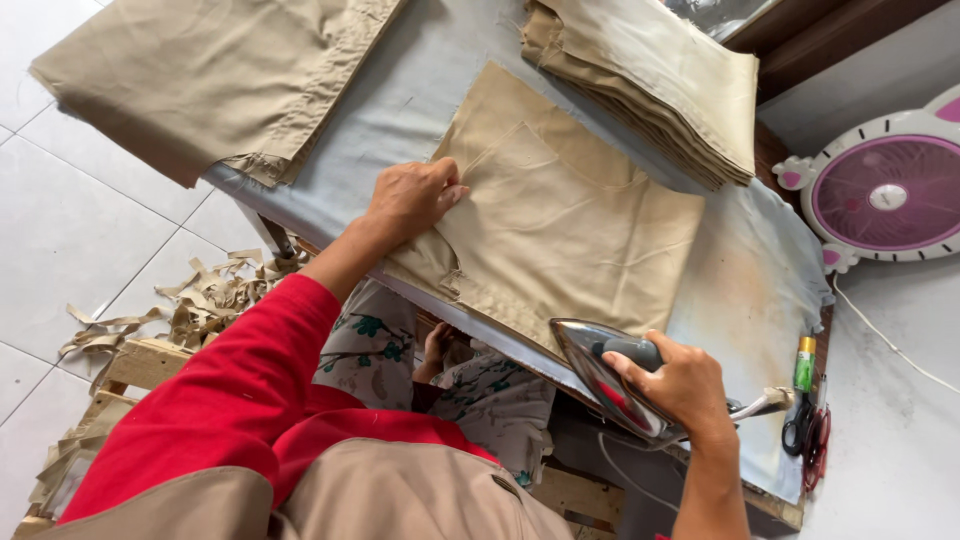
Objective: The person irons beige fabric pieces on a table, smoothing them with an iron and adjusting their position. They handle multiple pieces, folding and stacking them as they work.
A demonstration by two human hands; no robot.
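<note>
A tan fabric piece (560, 225) with a pocket-shaped panel lies flat on the grey padded ironing board (400, 100). My left hand (410, 197) presses down on its left edge, fingers closed over the cloth. My right hand (675, 385) grips the dark handle of a shiny electric iron (600, 375), tilted up at the board's near edge, just off the fabric's lower corner.
A stack of folded tan pieces (660, 85) sits at the board's far side, and a large tan cloth (200, 80) hangs off its left end. Scissors (805, 430) lie at the right end. A pink fan (885, 190) stands on the floor; fabric scraps (200, 300) litter the tiles.
</note>
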